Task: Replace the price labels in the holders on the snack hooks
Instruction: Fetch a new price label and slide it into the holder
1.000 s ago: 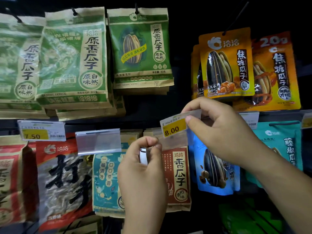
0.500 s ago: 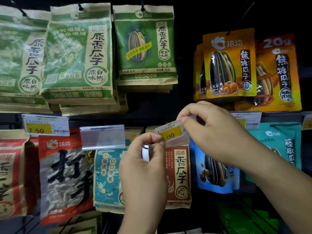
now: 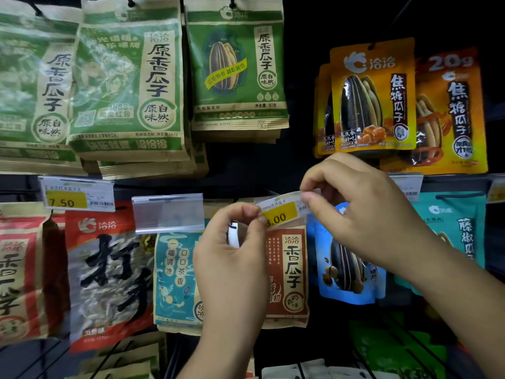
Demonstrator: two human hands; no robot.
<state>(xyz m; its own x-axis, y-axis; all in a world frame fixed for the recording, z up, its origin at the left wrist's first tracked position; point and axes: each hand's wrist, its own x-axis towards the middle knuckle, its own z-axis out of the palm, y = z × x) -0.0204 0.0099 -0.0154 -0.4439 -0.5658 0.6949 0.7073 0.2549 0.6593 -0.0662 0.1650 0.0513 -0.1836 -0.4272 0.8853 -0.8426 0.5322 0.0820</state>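
Observation:
A white and yellow price label reading 8.00 (image 3: 281, 212) sits tilted in the clear holder in front of a red snack bag (image 3: 287, 272). My right hand (image 3: 363, 214) pinches the label's upper right end between thumb and forefinger. My left hand (image 3: 232, 258) pinches the label's left end together with the holder; its fingertips cover the first digit. A small white strip (image 3: 234, 236) shows inside the left hand's curl. One hook to the left hangs an empty clear holder (image 3: 168, 213). Further left a holder carries a 7.50 label (image 3: 78, 196).
Green seed bags (image 3: 128, 88) hang on the upper hooks at left, orange bags (image 3: 374, 99) at upper right. Red, teal and blue bags fill the lower row. More label holders (image 3: 407, 187) show behind my right hand. Wire racking runs along the bottom.
The 8.00 label has moved down and left, from held above the holder to lying along it. My right hand lowered with it; my left fingertips now touch its left end.

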